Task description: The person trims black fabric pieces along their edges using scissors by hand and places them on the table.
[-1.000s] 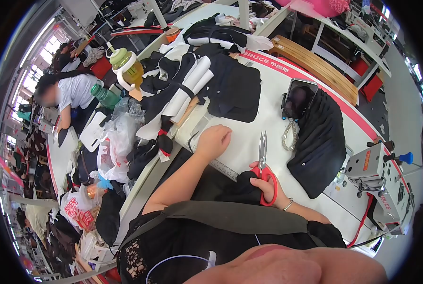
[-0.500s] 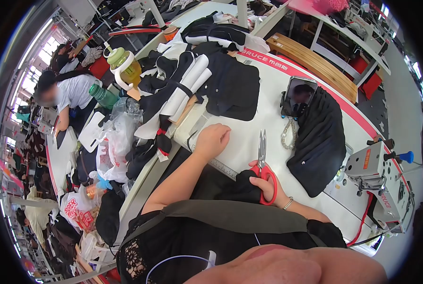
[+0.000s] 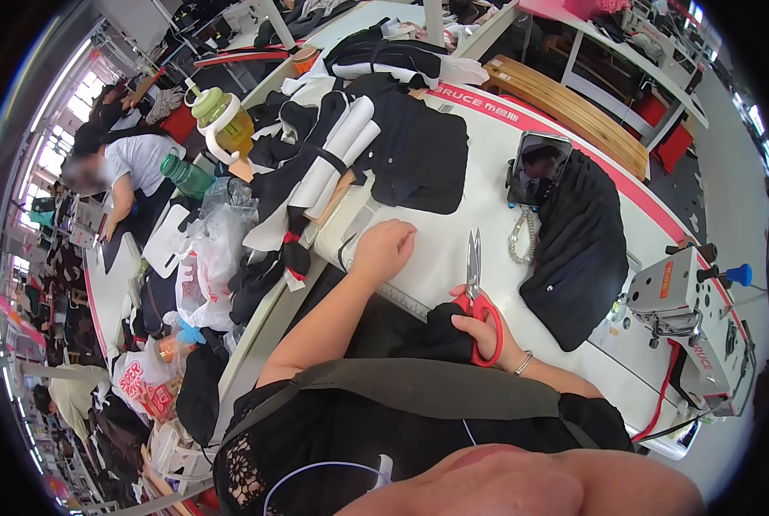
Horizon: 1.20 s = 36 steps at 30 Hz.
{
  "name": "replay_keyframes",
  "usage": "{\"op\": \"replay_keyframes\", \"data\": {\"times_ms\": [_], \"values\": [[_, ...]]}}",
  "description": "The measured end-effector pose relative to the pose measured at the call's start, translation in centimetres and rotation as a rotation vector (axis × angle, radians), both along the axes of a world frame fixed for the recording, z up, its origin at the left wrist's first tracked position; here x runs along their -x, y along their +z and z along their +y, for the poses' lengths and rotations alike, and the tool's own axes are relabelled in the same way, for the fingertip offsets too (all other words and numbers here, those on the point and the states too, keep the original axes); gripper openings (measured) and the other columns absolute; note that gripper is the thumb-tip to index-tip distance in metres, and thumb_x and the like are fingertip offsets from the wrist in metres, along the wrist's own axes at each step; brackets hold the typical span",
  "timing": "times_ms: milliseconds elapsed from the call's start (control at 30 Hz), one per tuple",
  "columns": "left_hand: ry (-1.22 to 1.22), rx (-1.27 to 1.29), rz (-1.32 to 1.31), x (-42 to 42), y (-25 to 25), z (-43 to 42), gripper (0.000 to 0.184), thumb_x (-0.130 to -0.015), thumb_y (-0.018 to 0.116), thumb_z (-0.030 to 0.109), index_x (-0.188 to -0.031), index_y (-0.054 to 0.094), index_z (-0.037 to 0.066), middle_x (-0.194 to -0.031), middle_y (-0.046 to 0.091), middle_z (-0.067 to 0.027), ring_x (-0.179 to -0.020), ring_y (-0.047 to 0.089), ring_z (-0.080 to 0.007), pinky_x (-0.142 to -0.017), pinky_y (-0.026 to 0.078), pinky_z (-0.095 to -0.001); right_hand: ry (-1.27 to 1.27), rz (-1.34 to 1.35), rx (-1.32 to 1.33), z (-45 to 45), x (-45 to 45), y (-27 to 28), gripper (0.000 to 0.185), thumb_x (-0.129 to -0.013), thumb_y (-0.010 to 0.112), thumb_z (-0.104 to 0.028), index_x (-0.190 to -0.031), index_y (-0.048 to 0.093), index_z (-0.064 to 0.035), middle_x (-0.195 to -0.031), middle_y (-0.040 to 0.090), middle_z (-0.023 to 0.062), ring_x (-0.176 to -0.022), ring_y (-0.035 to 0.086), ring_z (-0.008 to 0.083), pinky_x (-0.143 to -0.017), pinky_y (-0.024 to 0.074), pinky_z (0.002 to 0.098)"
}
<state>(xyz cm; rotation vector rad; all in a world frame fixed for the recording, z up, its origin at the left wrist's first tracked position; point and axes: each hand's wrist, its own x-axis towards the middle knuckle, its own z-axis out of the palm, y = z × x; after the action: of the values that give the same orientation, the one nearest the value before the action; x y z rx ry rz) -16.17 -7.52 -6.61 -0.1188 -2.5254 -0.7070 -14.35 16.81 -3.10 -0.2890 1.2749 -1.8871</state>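
My right hand (image 3: 506,346) is wrapped round the red handles of a pair of scissors (image 3: 474,267). Their blades point away from me and are nearly closed. Black cloth (image 3: 443,331) bunches against that hand and runs down toward my lap. Loosely curled, my left hand (image 3: 386,249) rests on the white table (image 3: 431,249) with nothing visible in it. Near its wrist, a ruler strip (image 3: 406,303) lies along the table's near edge. Beyond the hands is a flat black cloth piece (image 3: 427,163).
A phone (image 3: 539,172) on a stand plays beside a beaded strap (image 3: 522,236) and folded black fabric (image 3: 578,258). On the right stands a sewing machine (image 3: 685,297). Rolled white-and-black pieces (image 3: 337,163), a drink jug (image 3: 225,125) and plastic bags (image 3: 208,258) crowd the left. A co-worker (image 3: 139,172) sits beyond.
Both hands and the scissors hold nearly the same pose, with a slight shift of the view. The phone's picture has changed. The co-worker's arm and head have moved a little.
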Motion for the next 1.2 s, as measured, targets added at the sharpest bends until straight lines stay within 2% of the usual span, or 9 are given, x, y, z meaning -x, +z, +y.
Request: {"op": "replay_keyframes", "data": {"times_ms": [233, 567, 667, 867, 967, 1067, 1133, 1167, 1200], "values": [[0.008, -0.030, -0.060, 0.0, 0.1, -0.1, 0.007, -0.076, 0.061, 0.007, -0.083, 0.062, 0.006, -0.069, 0.057, -0.0059, -0.061, 0.057, -0.0220, -0.056, 0.046, -0.0325, -0.011, 0.012, 0.013, 0.0, -0.3, 0.0, 0.037, -0.080, 0.059, -0.003, -0.115, 0.047, -0.0042, -0.089, 0.051, -0.0014, -0.085, 0.048, 0.0068, -0.079, 0.0390, 0.0209], [0.010, -0.018, -0.004, -0.3, -0.2, -0.1, 0.006, -0.076, 0.060, 0.008, -0.082, 0.062, 0.006, -0.067, 0.056, -0.0062, -0.060, 0.056, -0.0222, -0.054, 0.045, -0.0326, -0.019, -0.019, 0.040, -0.2, -0.9, -0.2, 0.036, -0.080, 0.059, -0.002, -0.114, 0.048, -0.0053, -0.086, 0.047, -0.0031, -0.081, 0.045, 0.0058, -0.075, 0.0374, 0.0196], [0.026, -0.010, -0.021, -0.4, -0.3, 0.0, 0.006, -0.076, 0.061, 0.008, -0.081, 0.062, 0.006, -0.068, 0.056, -0.0064, -0.060, 0.056, -0.0222, -0.055, 0.045, -0.0326, -0.031, 0.047, 0.018, -0.3, -1.0, -0.2, 0.036, -0.080, 0.059, -0.003, -0.114, 0.048, -0.0056, -0.087, 0.047, -0.0030, -0.081, 0.045, 0.0058, -0.075, 0.0375, 0.0195], [0.025, 0.005, 0.017, -0.3, -0.4, 0.0, 0.007, -0.075, 0.060, 0.007, -0.082, 0.063, 0.006, -0.070, 0.058, -0.0074, -0.059, 0.057, -0.0222, -0.054, 0.046, -0.0326, -0.028, -0.011, 0.096, -0.5, -1.1, -1.0, 0.035, -0.079, 0.060, -0.003, -0.113, 0.049, -0.0053, -0.089, 0.048, -0.0017, -0.083, 0.046, 0.0067, -0.076, 0.0382, 0.0199], [0.063, -0.042, -0.039, -0.5, -0.2, 0.5, 0.005, -0.076, 0.060, 0.010, -0.080, 0.062, 0.007, -0.070, 0.058, -0.0065, -0.066, 0.058, -0.0246, -0.060, 0.046, -0.0362, -0.062, 0.044, 0.108, -0.7, -1.0, -1.6, 0.038, -0.080, 0.057, 0.002, -0.116, 0.048, -0.0042, -0.088, 0.053, -0.0005, -0.082, 0.051, 0.0080, -0.076, 0.0418, 0.0211], [0.073, -0.046, -0.052, -0.7, 0.1, 0.4, 0.009, -0.076, 0.060, 0.011, -0.085, 0.063, 0.008, -0.069, 0.057, -0.0058, -0.065, 0.057, -0.0230, -0.059, 0.045, -0.0352, -0.086, 0.025, 0.137, -0.5, -1.0, -1.1, 0.038, -0.079, 0.057, 0.002, -0.115, 0.049, -0.0046, -0.088, 0.051, -0.0016, -0.083, 0.049, 0.0073, -0.077, 0.0399, 0.0203], [0.063, -0.135, -0.167, -0.8, 0.4, 0.2, 0.015, -0.078, 0.060, 0.009, -0.092, 0.063, 0.008, -0.069, 0.056, -0.0047, -0.063, 0.055, -0.0195, -0.057, 0.044, -0.0314, -0.119, 0.075, 0.124, -0.6, -0.8, -1.3, 0.038, -0.078, 0.058, 0.001, -0.115, 0.049, -0.0052, -0.088, 0.049, -0.0023, -0.083, 0.047, 0.0069, -0.077, 0.0378, 0.0193], [0.062, -0.137, -0.165, -1.1, 0.5, 0.4, 0.015, -0.078, 0.060, 0.009, -0.092, 0.063, 0.008, -0.069, 0.056, -0.0047, -0.063, 0.055, -0.0195, -0.057, 0.044, -0.0314, -0.167, 0.080, 0.146, -0.7, -0.8, -1.3, 0.036, -0.079, 0.058, 0.001, -0.113, 0.049, -0.0051, -0.087, 0.048, -0.0021, -0.081, 0.046, 0.0068, -0.073, 0.0378, 0.0192], [0.018, -0.239, -0.120, -1.4, 1.1, 0.8, 0.018, -0.079, 0.059, 0.006, -0.097, 0.062, 0.007, -0.070, 0.054, -0.0029, -0.063, 0.052, -0.0152, -0.057, 0.042, -0.0282, -0.213, 0.087, 0.168, -0.7, -0.8, -1.3, 0.034, -0.080, 0.059, 0.000, -0.112, 0.049, -0.0051, -0.087, 0.047, -0.0018, -0.078, 0.046, 0.0067, -0.070, 0.0378, 0.0190]]}}
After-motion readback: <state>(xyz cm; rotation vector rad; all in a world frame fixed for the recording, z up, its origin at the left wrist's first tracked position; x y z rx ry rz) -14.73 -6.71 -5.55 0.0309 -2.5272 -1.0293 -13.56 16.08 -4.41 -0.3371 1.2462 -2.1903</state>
